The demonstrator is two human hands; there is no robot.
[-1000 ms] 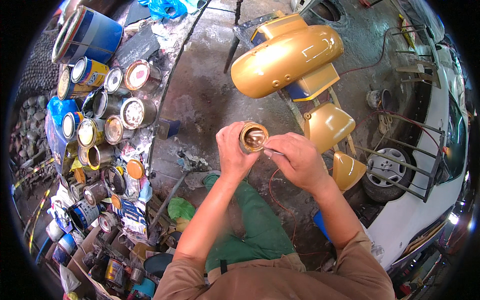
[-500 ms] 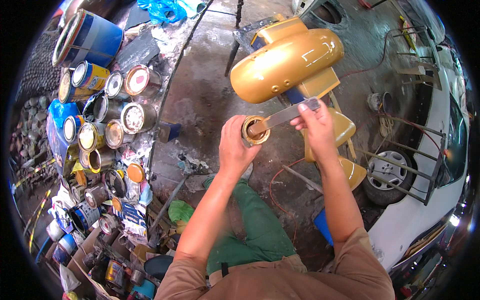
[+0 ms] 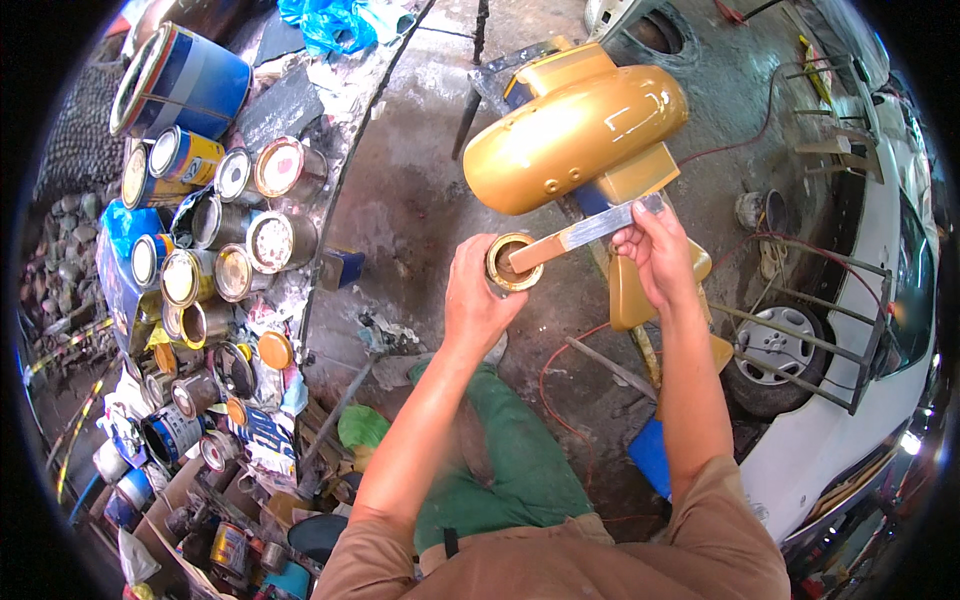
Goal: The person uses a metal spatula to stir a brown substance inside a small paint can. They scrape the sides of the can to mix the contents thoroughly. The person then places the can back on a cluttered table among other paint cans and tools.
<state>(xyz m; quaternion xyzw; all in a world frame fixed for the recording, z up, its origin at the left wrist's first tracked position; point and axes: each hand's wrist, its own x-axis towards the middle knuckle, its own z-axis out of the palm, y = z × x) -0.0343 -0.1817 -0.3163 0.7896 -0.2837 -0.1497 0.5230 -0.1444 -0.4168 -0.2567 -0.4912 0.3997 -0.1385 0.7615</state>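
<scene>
My left hand [image 3: 477, 295] wraps round a small open paint can [image 3: 528, 278] whose rim is smeared with gold-brown paint. In my right hand [image 3: 655, 250] is the far end of a flat metal stirring strip [image 3: 592, 226], gripped between thumb and fingers. The strip slants down to the left, and its gold-coated end lies at the can's mouth. How deep the tip reaches is hard to see. Beyond my hands stands a glossy gold-painted mudguard [image 3: 575, 135], with more gold panels [image 3: 630, 292] partly hidden behind my right hand and forearm.
Several used paint cans [image 3: 285, 168] crowd the bench on my left, beside a large blue bucket [image 3: 190, 82]. A white car [image 3: 850, 430] with a metal frame [image 3: 810, 330] before it stands at right. A red hose [image 3: 545, 375] crosses the floor.
My right hand has moved right and slightly down, drawing the strip partway out of the can, so more of its coated end shows. My left hand still holds the can in nearly the same place.
</scene>
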